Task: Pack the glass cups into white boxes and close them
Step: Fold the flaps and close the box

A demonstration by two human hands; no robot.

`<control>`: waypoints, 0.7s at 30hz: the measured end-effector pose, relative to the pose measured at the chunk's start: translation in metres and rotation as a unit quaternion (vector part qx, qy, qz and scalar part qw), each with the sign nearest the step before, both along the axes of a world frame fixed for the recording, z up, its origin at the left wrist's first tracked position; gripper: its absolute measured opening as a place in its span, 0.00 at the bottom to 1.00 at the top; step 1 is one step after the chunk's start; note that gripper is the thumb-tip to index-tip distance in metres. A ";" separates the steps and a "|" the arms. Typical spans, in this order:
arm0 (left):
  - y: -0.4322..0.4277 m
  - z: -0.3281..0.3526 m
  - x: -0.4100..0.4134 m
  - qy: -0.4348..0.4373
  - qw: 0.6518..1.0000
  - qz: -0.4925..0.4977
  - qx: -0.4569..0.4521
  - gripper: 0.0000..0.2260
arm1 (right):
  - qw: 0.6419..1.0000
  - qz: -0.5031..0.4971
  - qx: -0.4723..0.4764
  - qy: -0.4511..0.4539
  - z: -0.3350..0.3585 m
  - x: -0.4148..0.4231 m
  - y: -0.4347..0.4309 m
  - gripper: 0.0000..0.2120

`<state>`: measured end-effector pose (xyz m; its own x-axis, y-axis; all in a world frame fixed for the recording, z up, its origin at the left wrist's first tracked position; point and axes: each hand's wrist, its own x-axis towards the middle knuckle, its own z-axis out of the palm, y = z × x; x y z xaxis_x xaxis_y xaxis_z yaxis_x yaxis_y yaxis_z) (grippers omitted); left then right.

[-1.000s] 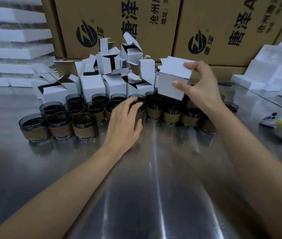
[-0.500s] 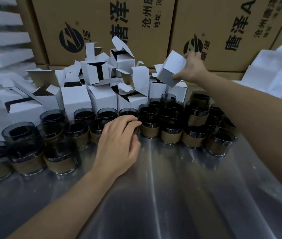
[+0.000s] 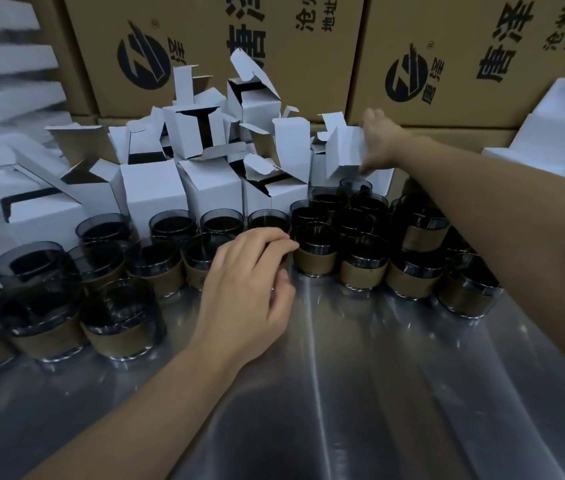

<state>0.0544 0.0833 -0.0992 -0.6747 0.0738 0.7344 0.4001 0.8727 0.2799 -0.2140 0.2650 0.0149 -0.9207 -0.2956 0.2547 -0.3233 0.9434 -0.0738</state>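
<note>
**2 hands, 1 cup, 1 box**

Head view. On the metal worktop, a tight cluster of dark glass cups, each with a brown band round its lower half. At least 20 in sight; exact total not countable because of overlapping rims and the cut at the frame's left edge. Just behind them, a heap of white boxes, roughly 10, most with flaps standing open: some upright in a row, others tipped on top.

Left hand over the front row near the middle, fingers curled over a rim, thumb on the near side, clamped on 1 glass cup. Cup mostly hidden beneath the palm, in line with its neighbours.

Right hand extended to the back right of the heap, thumb and fingers pinching 1 white box by its right side. Box tilted, no open flap visible on it, above the rearmost cups. Touching the box below it or only just beside it: not clear.

Against the back, 2 large brown cartons with black logos and print, side by side. At far left, white slabs in a stack, 4 layers in sight. At far right, a pile of white wrapping, number of pieces impossible to tell.
</note>
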 end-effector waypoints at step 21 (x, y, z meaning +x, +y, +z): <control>0.000 0.001 0.000 -0.036 0.999 -0.011 0.005 0.15 | 0.986 0.029 0.165 0.002 -0.006 -0.009 -0.018 0.26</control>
